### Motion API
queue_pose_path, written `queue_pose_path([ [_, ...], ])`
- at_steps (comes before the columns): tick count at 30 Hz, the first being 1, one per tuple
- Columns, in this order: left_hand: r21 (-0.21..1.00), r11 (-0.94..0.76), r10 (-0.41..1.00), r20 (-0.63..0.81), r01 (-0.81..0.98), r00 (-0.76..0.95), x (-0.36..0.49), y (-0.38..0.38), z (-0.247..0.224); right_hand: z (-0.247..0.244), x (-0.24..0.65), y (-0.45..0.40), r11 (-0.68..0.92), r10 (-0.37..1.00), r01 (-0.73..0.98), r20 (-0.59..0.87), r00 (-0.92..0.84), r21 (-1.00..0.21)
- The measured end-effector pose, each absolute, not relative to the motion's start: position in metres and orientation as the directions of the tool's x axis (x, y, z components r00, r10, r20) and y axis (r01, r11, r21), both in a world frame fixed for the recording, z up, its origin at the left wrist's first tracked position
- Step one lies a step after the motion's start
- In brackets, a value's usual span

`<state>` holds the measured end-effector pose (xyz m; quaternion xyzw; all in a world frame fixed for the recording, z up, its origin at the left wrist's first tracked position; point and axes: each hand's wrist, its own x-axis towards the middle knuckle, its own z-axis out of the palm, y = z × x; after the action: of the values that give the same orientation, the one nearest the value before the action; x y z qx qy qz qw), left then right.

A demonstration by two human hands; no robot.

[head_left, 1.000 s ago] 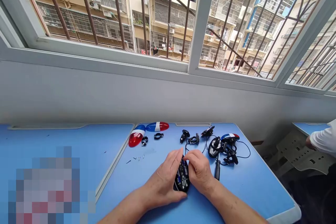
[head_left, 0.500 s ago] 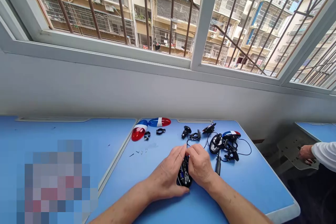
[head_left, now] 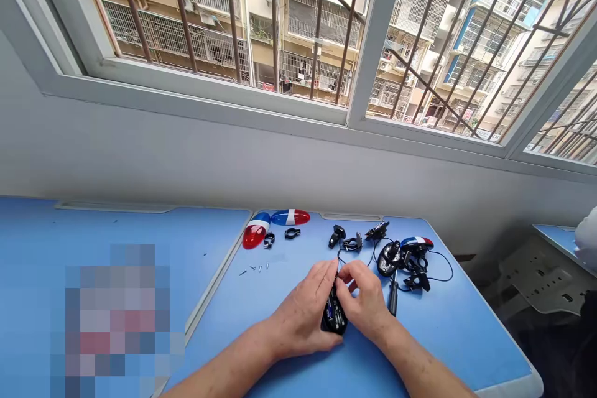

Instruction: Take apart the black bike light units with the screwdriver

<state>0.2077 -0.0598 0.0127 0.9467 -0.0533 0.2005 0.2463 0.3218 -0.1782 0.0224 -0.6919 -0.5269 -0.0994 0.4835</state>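
Observation:
My left hand [head_left: 303, 305] is wrapped along the left side of a black oval housing [head_left: 334, 317], holding it on the blue table. The housing lies with its inside upward, showing wires and small metal parts. At its far end, the fingertips of my right hand [head_left: 366, 298] are pinched together; what is between them is too small to make out. A thin black cable [head_left: 344, 259] runs away from beyond my fingers. To the right of my right hand lies a screwdriver [head_left: 393, 300] with a black handle.
Two red-white-blue covers [head_left: 256, 233] lie at the back left, near two black ring clamps [head_left: 293, 234] and several small screws [head_left: 260, 268]. At the right are black brackets [head_left: 336, 236], cables and a unit with a red-white-blue cover [head_left: 416, 242]. A person's sleeve [head_left: 586, 237] shows far right.
The view has shifted slightly, so the table things sit further right. My right hand's fingers have shifted a little at the housing's far end. The other person's hand has left the view.

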Motion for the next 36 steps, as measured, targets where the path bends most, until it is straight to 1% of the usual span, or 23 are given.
queue_pose_path([
  [1, 0.433, -0.879, -0.003, 0.413, -0.199, 0.911, 0.207, -0.060, 0.012, 0.022, 0.321, -0.179, 0.012, 0.640, 0.806, 0.624, 0.448, -0.592],
  [3, 0.408, -0.892, -0.001, 0.428, -0.194, 0.904, 0.207, -0.060, 0.010, 0.021, 0.319, -0.181, -0.015, 0.651, 0.794, 0.597, 0.469, -0.608],
  [7, 0.399, -0.897, 0.012, 0.451, -0.189, 0.892, 0.207, -0.061, 0.008, 0.021, 0.315, -0.185, -0.059, 0.658, 0.823, 0.599, 0.457, -0.564],
  [9, 0.404, -0.894, 0.015, 0.455, -0.191, 0.891, 0.207, -0.061, 0.009, 0.021, 0.314, -0.186, -0.078, 0.649, 0.820, 0.595, 0.473, -0.567],
  [14, 0.382, -0.904, 0.009, 0.468, -0.193, 0.884, 0.206, -0.062, 0.009, 0.024, 0.312, -0.185, -0.109, 0.638, 0.730, 0.516, 0.572, -0.675],
  [19, 0.385, -0.904, 0.015, 0.462, -0.186, 0.887, 0.205, -0.063, 0.009, 0.030, 0.310, -0.182, -0.163, 0.635, 0.599, 0.381, 0.672, -0.784],
  [24, 0.361, -0.916, 0.015, 0.471, -0.177, 0.882, 0.205, -0.063, 0.008, 0.032, 0.310, -0.181, -0.187, 0.635, 0.533, 0.313, 0.707, -0.825],
  [27, 0.381, -0.909, 0.027, 0.459, -0.170, 0.888, 0.205, -0.063, 0.008, 0.030, 0.313, -0.181, -0.201, 0.636, 0.496, 0.272, 0.722, -0.845],
  [30, 0.409, -0.898, 0.040, 0.443, -0.162, 0.895, 0.205, -0.063, 0.007, 0.029, 0.318, -0.180, -0.222, 0.646, 0.432, 0.200, 0.737, -0.874],
  [36, 0.426, -0.890, 0.047, 0.441, -0.163, 0.896, 0.206, -0.061, 0.006, 0.035, 0.328, -0.173, -0.249, 0.699, 0.198, -0.034, 0.715, -0.948],
])
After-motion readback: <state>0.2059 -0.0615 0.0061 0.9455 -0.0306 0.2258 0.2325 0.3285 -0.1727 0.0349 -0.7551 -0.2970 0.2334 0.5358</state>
